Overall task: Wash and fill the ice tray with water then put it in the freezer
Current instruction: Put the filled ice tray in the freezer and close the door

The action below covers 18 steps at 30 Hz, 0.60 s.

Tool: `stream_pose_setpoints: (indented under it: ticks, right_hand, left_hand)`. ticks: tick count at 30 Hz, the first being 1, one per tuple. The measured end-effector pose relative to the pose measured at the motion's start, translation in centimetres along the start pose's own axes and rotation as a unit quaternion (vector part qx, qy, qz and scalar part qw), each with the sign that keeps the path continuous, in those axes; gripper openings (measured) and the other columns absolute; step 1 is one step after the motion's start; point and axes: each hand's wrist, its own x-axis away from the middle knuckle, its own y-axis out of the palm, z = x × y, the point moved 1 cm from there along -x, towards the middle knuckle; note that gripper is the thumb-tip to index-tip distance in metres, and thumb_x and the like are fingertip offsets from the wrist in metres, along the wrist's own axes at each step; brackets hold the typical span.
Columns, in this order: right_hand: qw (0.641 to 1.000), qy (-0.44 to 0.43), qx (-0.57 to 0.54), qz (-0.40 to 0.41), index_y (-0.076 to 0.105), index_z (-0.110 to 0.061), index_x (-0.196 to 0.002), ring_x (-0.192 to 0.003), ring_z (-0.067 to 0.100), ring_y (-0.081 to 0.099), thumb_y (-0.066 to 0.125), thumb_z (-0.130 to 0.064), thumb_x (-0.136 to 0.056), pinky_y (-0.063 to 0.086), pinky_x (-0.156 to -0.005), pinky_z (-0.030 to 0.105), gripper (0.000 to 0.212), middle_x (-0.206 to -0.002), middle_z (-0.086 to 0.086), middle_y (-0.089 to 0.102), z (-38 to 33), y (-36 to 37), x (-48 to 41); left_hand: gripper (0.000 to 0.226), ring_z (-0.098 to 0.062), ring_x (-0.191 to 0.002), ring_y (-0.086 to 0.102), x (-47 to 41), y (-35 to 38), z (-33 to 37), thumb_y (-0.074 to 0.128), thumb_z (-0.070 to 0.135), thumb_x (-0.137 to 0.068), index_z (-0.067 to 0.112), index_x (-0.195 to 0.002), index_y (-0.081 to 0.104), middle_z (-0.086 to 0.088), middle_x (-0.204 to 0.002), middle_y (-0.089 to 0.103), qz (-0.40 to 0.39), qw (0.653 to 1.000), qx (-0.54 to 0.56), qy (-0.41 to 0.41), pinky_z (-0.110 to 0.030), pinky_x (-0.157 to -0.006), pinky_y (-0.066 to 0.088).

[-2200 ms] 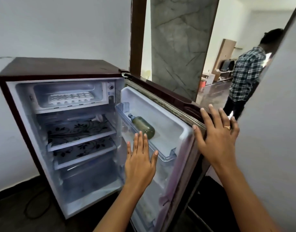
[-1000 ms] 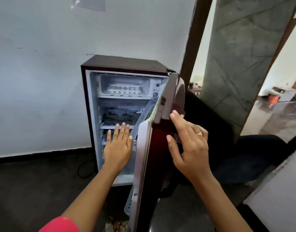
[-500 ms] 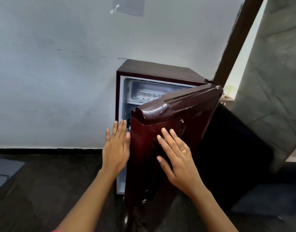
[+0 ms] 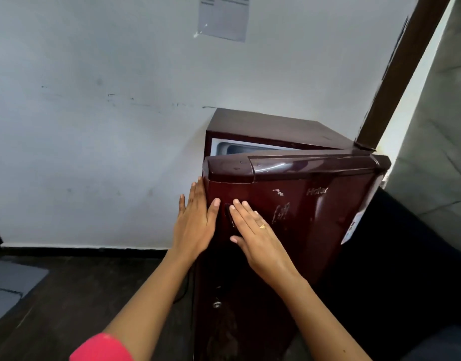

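Note:
A small maroon fridge (image 4: pixel 271 126) stands against the white wall. Its door (image 4: pixel 315 204) is nearly closed, leaving a narrow gap at the top left through which a strip of the white freezer compartment (image 4: pixel 232 147) shows. My left hand (image 4: pixel 195 222) lies flat with straight fingers along the door's left edge. My right hand (image 4: pixel 255 235), wearing a ring, presses flat on the door front beside the handle recess. The ice tray is hidden behind the door.
A dark wooden door frame (image 4: pixel 396 71) rises right of the fridge, with a grey marble wall (image 4: pixel 437 142) beyond. A paper sheet (image 4: pixel 223 16) is stuck on the wall above. Grey mats (image 4: pixel 8 285) lie on the dark floor at left.
The fridge door has swung from wide open to almost closed. Both hands moved with it, the right from the door's top edge to its front, and the tray went out of sight.

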Motion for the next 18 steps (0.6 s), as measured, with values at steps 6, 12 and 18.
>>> stream_pose_setpoints:
  ticks: [6, 12, 18]
  right_hand:
    - [0.997, -0.008, 0.056, 0.053, 0.035, -0.006, -0.141, -0.139, 0.019, 0.026, 0.059, -0.016, -0.089, 0.022, -0.112, 0.039, 0.059, -0.148, 0.010, 0.037, 1.0, 2.6, -4.7]
    - [0.993, -0.001, 0.076, 0.085, 0.044, -0.004, -0.136, -0.131, 0.027, 0.043, 0.071, -0.007, -0.079, 0.029, -0.107, 0.043, 0.063, -0.140, 0.014, 0.048, 2.1, 4.7, -8.7]
    - [0.992, 0.022, 0.084, 0.090, 0.043, -0.006, -0.137, -0.132, 0.025, 0.043, 0.070, -0.010, -0.080, 0.037, -0.107, 0.041, 0.063, -0.141, 0.012, 0.047, 3.1, 6.5, -11.8]
  left_hand:
    - [0.073, -0.013, -0.146, 0.003, -4.7, 0.7, -2.3, 0.011, 0.054, -0.091, 0.013, -0.150, -0.001, -0.004, -0.159, 0.009, -0.032, 0.999, 0.035, -0.023, -0.033, -0.117, -0.005]
    - [0.065, -0.015, -0.146, 0.007, -8.9, 1.8, -4.4, 0.014, 0.047, -0.096, 0.016, -0.151, 0.000, -0.004, -0.158, 0.012, -0.063, 0.996, 0.050, -0.036, -0.035, -0.118, -0.003]
    - [0.064, -0.018, -0.146, 0.010, -12.1, 2.9, -5.8, 0.011, 0.050, -0.095, 0.020, -0.151, 0.003, -0.005, -0.158, 0.013, -0.076, 0.993, 0.063, -0.057, -0.035, -0.118, -0.002]
